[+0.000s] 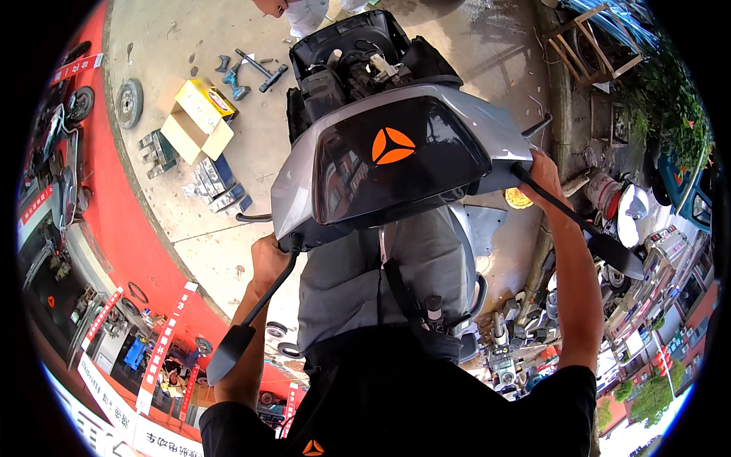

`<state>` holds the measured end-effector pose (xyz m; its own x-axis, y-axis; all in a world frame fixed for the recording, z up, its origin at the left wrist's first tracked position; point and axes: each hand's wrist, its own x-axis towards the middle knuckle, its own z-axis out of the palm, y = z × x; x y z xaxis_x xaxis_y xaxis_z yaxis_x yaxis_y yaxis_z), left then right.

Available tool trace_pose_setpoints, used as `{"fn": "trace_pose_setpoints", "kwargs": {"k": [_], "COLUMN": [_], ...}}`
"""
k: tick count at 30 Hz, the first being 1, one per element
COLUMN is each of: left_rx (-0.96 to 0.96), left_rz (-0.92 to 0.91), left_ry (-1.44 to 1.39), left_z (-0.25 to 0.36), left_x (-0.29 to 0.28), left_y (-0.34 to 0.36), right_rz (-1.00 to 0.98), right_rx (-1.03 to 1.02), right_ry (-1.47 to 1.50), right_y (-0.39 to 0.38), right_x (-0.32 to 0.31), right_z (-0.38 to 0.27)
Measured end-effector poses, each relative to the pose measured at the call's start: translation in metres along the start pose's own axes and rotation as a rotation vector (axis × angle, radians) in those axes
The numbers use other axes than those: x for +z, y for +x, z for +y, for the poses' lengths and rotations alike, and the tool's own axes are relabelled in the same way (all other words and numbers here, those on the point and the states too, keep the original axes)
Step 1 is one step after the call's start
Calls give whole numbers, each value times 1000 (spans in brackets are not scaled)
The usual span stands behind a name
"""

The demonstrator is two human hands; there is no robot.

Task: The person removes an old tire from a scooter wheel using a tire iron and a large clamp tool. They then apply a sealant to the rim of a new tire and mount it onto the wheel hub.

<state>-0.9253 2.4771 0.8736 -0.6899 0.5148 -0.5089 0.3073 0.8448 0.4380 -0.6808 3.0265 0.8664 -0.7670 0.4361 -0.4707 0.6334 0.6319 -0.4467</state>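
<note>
A grey scooter front (480, 126) has a glossy black panel (396, 175) with an orange emblem and two black mirrors on stalks. My left hand (268, 257) is closed on the left handlebar grip, which is mostly hidden. My right hand (543, 177) is wrapped round the right grip beside the fairing. Beyond the panel, the scooter's dark front structure (354, 65) shows exposed parts. Grey fabric (335, 282), apparently my trousers, lies below the bars between my forearms.
An open cardboard box (194, 122), power tool (236, 84), metal parts and loose wheel (129, 103) lie on the concrete at left. A person (301, 15) stands at the top. Red flooring (137, 251) borders the left; a wooden frame (590, 46), plants and clutter line the right.
</note>
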Motion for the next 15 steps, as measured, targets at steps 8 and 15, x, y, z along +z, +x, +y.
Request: {"fn": "trace_pose_setpoints", "kwargs": {"k": [8,15], "left_rx": [-124,38], "left_rz": [-14,26], "left_ry": [-26,-34], "left_z": [26,27], "left_x": [-4,6], "left_y": [4,10], "right_rz": [-39,-57], "right_rx": [-33,-68], "right_ry": [-45,-48], "right_y": [6,9], "right_x": [-9,-11], "right_z": [14,5]}}
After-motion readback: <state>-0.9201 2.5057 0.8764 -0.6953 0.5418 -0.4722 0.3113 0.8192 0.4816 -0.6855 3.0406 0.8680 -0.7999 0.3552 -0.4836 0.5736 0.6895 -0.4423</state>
